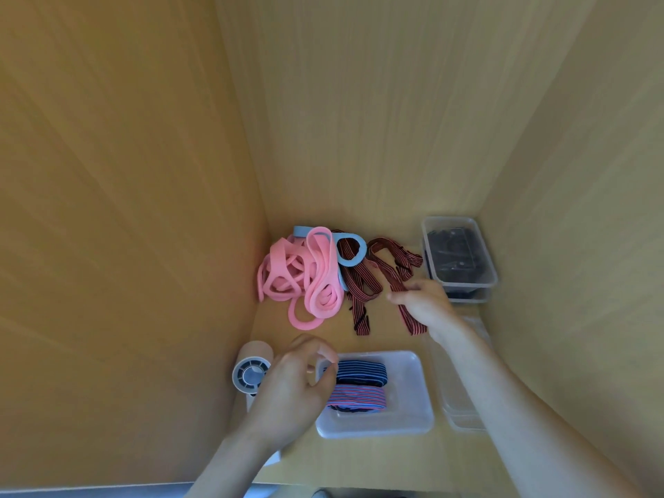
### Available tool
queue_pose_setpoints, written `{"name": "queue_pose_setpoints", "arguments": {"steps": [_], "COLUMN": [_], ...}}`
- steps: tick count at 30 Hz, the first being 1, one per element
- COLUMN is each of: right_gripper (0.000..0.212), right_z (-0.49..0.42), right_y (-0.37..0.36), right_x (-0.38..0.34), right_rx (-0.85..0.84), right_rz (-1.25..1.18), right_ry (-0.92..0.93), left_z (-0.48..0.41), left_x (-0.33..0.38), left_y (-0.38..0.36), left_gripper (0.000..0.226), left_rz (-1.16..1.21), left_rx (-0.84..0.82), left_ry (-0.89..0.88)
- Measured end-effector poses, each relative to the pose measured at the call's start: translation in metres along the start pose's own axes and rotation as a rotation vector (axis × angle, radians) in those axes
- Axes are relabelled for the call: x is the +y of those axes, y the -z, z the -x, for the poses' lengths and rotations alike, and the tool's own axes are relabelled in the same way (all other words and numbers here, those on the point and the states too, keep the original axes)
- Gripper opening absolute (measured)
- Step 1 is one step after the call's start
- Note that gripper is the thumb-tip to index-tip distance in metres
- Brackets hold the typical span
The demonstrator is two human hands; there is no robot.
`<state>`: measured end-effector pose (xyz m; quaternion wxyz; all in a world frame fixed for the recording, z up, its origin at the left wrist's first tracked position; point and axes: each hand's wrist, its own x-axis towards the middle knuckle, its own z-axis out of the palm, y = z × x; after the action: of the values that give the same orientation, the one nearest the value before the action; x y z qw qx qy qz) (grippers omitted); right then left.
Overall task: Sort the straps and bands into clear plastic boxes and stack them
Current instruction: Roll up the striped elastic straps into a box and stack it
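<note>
Holding striped straps (360, 387), the near box (410, 420) lies under the left hand (295, 389), grip unclear; right hand (428, 306) pinches a red strap (387, 270).

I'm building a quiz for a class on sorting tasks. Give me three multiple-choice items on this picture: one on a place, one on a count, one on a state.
1. Where is the box of dark things?
A) back right corner
B) front left corner
C) middle of the table

2. How many folded straps lie in the near box?
A) one
B) two
C) four

3. What is the right hand doing?
A) lying flat
B) pinching a red-and-black strap
C) lifting a lid

Key:
1 A, it stands where the back and right walls meet.
2 B, a dark blue strap and a red-and-blue strap lie side by side.
3 B, its fingertips close on the strap.
</note>
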<state>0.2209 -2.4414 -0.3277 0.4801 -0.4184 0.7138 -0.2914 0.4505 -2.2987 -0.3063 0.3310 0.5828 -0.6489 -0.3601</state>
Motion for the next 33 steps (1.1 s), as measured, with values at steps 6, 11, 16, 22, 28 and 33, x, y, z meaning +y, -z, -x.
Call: {"name": "queue_pose_setpoints", "arguments": {"steps": [6, 11, 16, 22, 28, 33], "right_gripper": [0.019, 0.014, 0.019, 0.008, 0.011, 0.012], "right_z": [0.03, 0.048, 0.064, 0.088, 0.104, 0.115], "right_y": [0.035, 0.052, 0.07, 0.091, 0.109, 0.116], "right_x": [-0.054, -0.09, -0.115, -0.15, -0.191, -0.226], "right_rx": [-0.062, -0.125, -0.151, -0.172, -0.208, -0.288], "right_rz": [-0.262, -0.455, -0.564, -0.547, -0.391, -0.262], "right_ry": [0.163, 0.227, 0.265, 0.392, 0.503, 0.559], "left_z": [-0.019, -0.04, -0.066, -0.106, -0.147, -0.166], "left_x": [0.008, 0.021, 0.039, 0.075, 0.133, 0.196], "left_y": [-0.003, -0.002, -0.002, 0.012, 0.043, 0.074], "left_gripper": [0.024, 0.023, 0.02, 0.022, 0.034, 0.048], "left_rz": [0.083, 0.196, 0.253, 0.287, 0.356, 0.394], "left_rx": [0.004, 0.023, 0.058, 0.119, 0.163, -0.025], "left_ry": [0.087, 0.105, 0.09, 0.008, -0.142, -0.36]}}
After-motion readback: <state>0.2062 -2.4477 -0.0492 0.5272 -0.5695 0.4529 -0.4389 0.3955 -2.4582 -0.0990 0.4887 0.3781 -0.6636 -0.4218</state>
